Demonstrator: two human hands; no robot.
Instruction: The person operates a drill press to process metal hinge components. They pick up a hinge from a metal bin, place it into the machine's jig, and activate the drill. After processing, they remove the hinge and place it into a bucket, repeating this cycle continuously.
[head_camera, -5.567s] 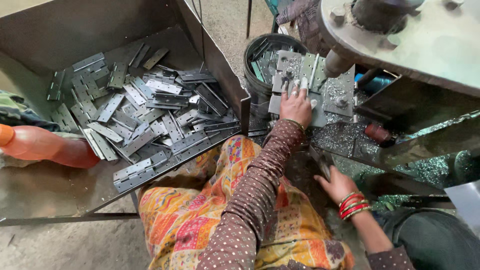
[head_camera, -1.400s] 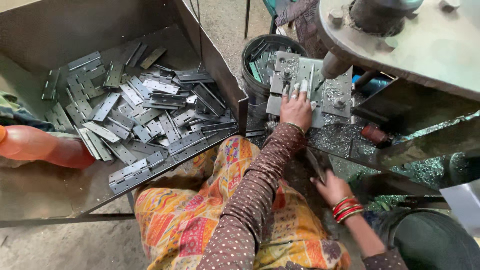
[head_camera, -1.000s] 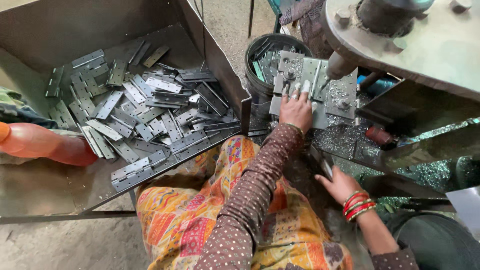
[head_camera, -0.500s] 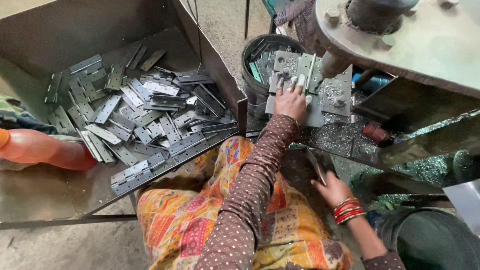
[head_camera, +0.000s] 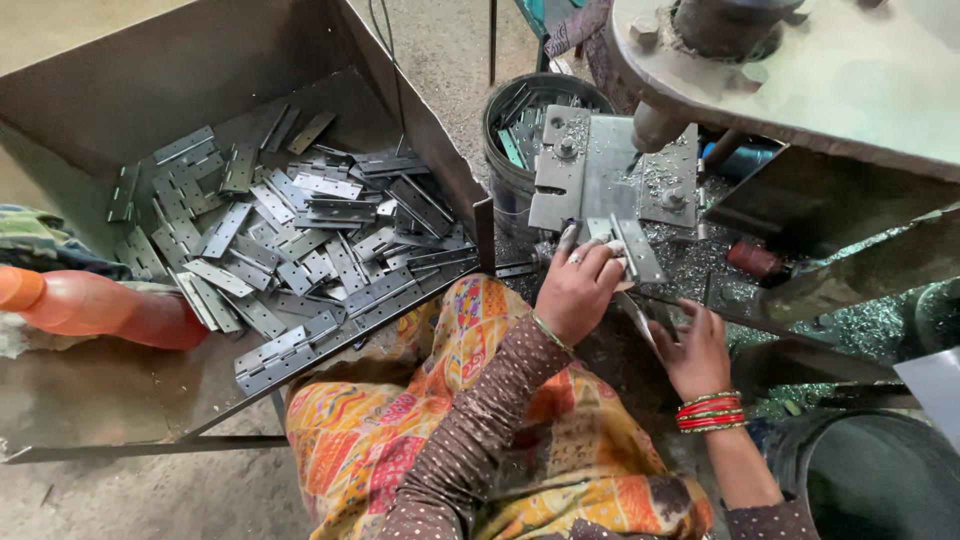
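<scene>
while my left hand (head_camera: 578, 288) pinches a flat grey metal hinge (head_camera: 634, 248) at the grey steel press plate (head_camera: 612, 168), my right hand (head_camera: 695, 350) rests open; seating it squarely comes next, i judge.

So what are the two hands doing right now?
Left hand: curled over a metal strip on the press plate, apparently gripping it.
Right hand: on a flat metal piece; grip unclear.

Single view only, head-worn camera, looking steeply down from above seated person's lap. Close range. Landmark: press bed plate (head_camera: 612, 170), upper centre-right. Left of plate: metal tray (head_camera: 120, 90) of hinges. Below plate: both hands, knees. Right of plate: machine frame, cropped by edge.
</scene>
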